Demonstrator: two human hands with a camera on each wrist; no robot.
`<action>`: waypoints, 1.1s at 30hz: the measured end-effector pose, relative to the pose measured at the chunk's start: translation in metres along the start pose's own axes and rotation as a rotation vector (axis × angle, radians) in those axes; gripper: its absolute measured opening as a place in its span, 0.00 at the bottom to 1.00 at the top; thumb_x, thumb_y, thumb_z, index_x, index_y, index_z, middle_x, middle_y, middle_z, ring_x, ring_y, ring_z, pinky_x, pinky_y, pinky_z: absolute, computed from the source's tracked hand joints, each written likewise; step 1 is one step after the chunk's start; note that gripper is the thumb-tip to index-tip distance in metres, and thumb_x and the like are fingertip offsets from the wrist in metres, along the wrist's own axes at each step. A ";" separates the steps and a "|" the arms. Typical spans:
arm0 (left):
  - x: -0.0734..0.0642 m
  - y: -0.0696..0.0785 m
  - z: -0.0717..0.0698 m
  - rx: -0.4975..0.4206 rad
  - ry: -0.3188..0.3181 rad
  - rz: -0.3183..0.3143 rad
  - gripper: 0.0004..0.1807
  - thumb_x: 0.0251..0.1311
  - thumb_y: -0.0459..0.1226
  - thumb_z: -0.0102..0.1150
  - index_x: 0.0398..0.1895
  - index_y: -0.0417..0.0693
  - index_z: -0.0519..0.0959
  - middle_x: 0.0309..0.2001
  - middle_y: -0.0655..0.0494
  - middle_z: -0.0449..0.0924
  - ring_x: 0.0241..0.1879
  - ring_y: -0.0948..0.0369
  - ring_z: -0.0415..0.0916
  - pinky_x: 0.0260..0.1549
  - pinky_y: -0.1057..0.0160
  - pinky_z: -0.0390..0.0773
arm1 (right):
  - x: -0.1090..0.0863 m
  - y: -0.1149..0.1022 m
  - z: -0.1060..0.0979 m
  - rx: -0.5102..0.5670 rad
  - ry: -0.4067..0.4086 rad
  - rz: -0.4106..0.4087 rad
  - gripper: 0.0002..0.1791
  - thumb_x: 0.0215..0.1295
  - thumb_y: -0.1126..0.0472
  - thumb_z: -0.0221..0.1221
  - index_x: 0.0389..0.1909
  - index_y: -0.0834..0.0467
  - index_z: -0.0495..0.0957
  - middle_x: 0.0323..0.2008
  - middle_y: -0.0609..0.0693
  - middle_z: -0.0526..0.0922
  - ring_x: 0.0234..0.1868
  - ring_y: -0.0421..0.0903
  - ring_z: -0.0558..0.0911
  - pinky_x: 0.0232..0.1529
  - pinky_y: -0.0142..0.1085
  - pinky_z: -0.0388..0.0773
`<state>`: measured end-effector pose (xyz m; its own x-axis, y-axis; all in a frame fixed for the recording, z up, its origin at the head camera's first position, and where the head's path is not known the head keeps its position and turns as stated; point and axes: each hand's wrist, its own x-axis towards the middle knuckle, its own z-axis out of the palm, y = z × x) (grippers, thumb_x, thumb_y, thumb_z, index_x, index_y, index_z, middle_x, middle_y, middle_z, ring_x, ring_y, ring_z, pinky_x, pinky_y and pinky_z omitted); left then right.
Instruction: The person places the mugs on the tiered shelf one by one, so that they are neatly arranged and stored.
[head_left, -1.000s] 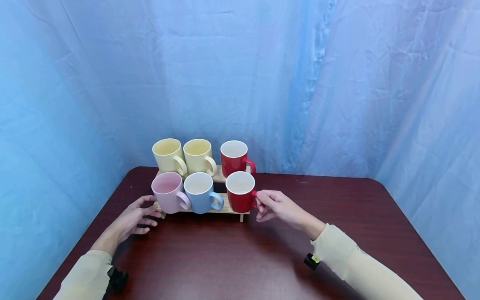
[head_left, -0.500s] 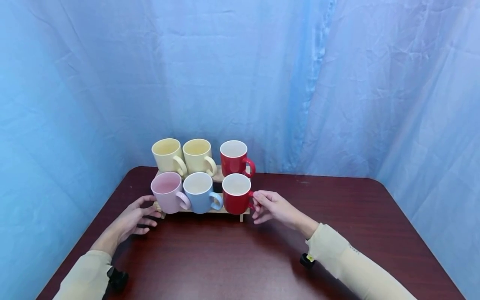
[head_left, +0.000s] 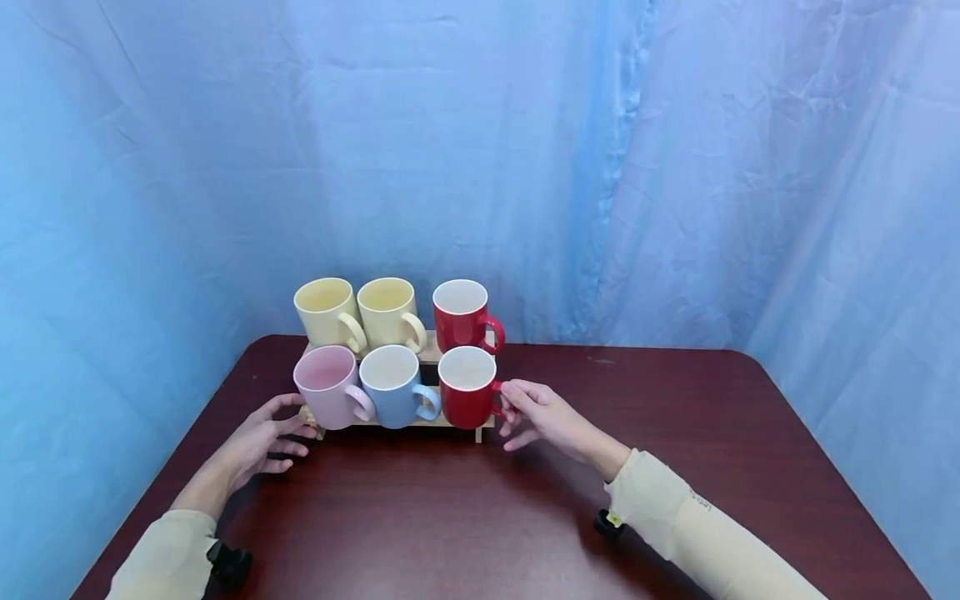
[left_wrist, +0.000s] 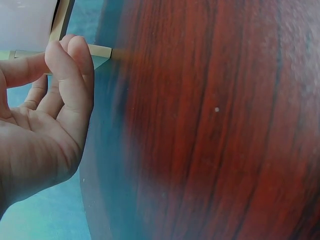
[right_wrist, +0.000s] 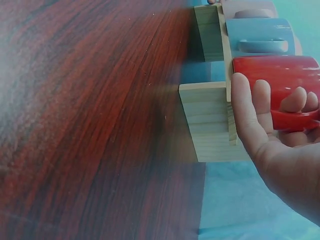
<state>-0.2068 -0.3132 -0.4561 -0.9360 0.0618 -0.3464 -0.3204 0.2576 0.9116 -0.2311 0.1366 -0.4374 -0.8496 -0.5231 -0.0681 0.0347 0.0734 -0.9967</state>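
A two-tier wooden rack (head_left: 450,422) bears upright mugs. At the right end of its lower tier stands a red mug (head_left: 462,402), white inside, whose handle my right hand (head_left: 551,421) pinches between thumb and fingers. In the right wrist view, fingers curl through that red handle (right_wrist: 296,121). Left of this mug are a light blue mug (head_left: 392,404) and a pink mug (head_left: 326,402). My left hand (head_left: 255,446) holds the rack's left end. The left wrist view shows thumb and fingers meeting at the rack's corner (left_wrist: 100,51).
Two yellow mugs (head_left: 326,327) and another red mug (head_left: 457,332) occupy the upper tier, with a gap between the yellow and red ones. The rack stands near the back of a dark red-brown table (head_left: 420,517). Blue curtains (head_left: 450,150) hang behind and on both sides.
My right hand has shifted the lower red mug left, closer to the light blue mug. The left hand stays at the rack. The head view has turned slightly.
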 end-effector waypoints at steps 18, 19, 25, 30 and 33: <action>0.003 0.007 0.003 0.082 0.010 0.016 0.29 0.74 0.42 0.53 0.73 0.48 0.57 0.50 0.44 0.81 0.38 0.52 0.82 0.33 0.56 0.84 | -0.005 -0.008 -0.005 0.012 0.017 0.075 0.23 0.78 0.46 0.53 0.44 0.65 0.72 0.33 0.59 0.77 0.36 0.56 0.83 0.42 0.53 0.85; 0.003 0.008 0.002 0.098 0.012 0.020 0.29 0.74 0.42 0.53 0.73 0.47 0.58 0.50 0.43 0.81 0.38 0.52 0.82 0.34 0.56 0.84 | -0.004 -0.009 -0.005 0.001 0.015 0.077 0.22 0.78 0.46 0.53 0.45 0.65 0.72 0.34 0.61 0.77 0.36 0.54 0.83 0.42 0.52 0.85; -0.001 0.013 -0.001 0.185 0.024 0.038 0.27 0.74 0.40 0.50 0.71 0.43 0.58 0.52 0.39 0.80 0.39 0.52 0.81 0.34 0.54 0.84 | -0.001 -0.014 -0.008 -0.108 -0.004 0.080 0.21 0.78 0.47 0.52 0.52 0.62 0.75 0.48 0.68 0.78 0.41 0.61 0.83 0.43 0.50 0.85; -0.006 0.020 -0.007 0.305 0.009 0.097 0.26 0.74 0.39 0.51 0.70 0.40 0.60 0.56 0.33 0.78 0.44 0.47 0.80 0.38 0.50 0.84 | -0.007 -0.023 -0.019 -0.226 0.042 0.052 0.23 0.78 0.47 0.52 0.62 0.58 0.74 0.54 0.63 0.79 0.46 0.63 0.84 0.44 0.53 0.84; -0.012 0.030 -0.014 0.452 0.026 0.207 0.26 0.74 0.38 0.53 0.69 0.36 0.63 0.57 0.30 0.76 0.50 0.41 0.78 0.43 0.44 0.82 | -0.014 -0.033 -0.033 -0.326 0.071 -0.006 0.23 0.78 0.48 0.53 0.65 0.56 0.73 0.56 0.60 0.80 0.50 0.58 0.84 0.48 0.55 0.83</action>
<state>-0.2077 -0.3196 -0.4215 -0.9785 0.1331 -0.1577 -0.0380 0.6349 0.7717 -0.2378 0.1690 -0.4017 -0.8841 -0.4649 -0.0480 -0.1306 0.3443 -0.9297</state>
